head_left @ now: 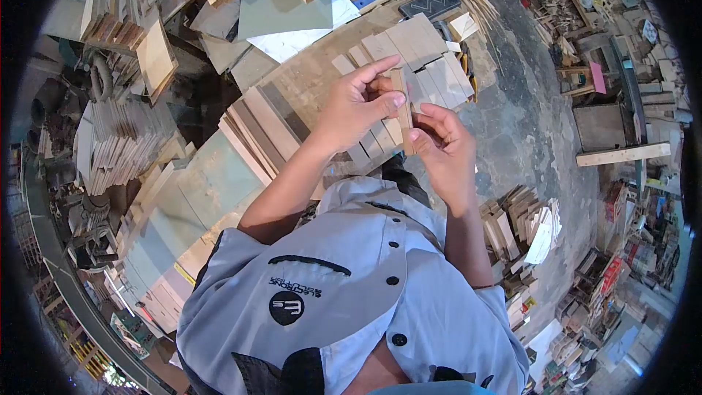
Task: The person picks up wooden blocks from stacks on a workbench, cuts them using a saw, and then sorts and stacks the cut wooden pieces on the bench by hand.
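A short, narrow strip of wood [405,118] is held up over the workbench in front of my chest. Near its upper end, my left hand [351,108] is closed on it, the thumb across its face and the index finger stretched past its tip. At the lower end my right hand [446,152] grips it between thumb and fingers, which are partly hidden. Beneath and beyond both hands, flat wooden blocks [413,38] lie in rows on the bench. Longer boards [267,128] stand side by side left of my left forearm.
The workbench [289,84] carries a grey-green sheet [285,11] and a dark framed panel [429,4] at its far side. Stacked curved boards [121,7] rise at the upper left. Wood offcuts [515,223] pile on the concrete floor [537,117] at right.
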A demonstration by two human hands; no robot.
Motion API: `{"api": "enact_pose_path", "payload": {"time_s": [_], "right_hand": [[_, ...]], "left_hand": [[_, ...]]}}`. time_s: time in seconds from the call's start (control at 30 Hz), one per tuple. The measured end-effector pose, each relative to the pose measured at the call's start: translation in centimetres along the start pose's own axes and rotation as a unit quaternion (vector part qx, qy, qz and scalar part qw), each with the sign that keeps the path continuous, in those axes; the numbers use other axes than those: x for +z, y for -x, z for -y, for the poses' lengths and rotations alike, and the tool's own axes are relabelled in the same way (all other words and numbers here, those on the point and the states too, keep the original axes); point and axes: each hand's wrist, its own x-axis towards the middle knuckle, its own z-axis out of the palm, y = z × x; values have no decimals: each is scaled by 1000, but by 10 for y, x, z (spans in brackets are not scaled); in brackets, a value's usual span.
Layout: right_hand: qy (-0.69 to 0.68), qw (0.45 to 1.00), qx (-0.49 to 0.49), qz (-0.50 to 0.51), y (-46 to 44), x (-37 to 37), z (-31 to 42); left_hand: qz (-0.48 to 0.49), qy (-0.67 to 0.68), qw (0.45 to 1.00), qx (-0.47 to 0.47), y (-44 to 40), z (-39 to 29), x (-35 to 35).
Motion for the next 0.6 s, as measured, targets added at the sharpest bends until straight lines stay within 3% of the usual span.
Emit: {"api": "enact_pose_path", "payload": {"time_s": [0.6], "right_hand": [[-5, 1000, -2, 21, 0, -10, -36]], "left_hand": [[19, -36, 999, 9, 0, 29, -1]]}}
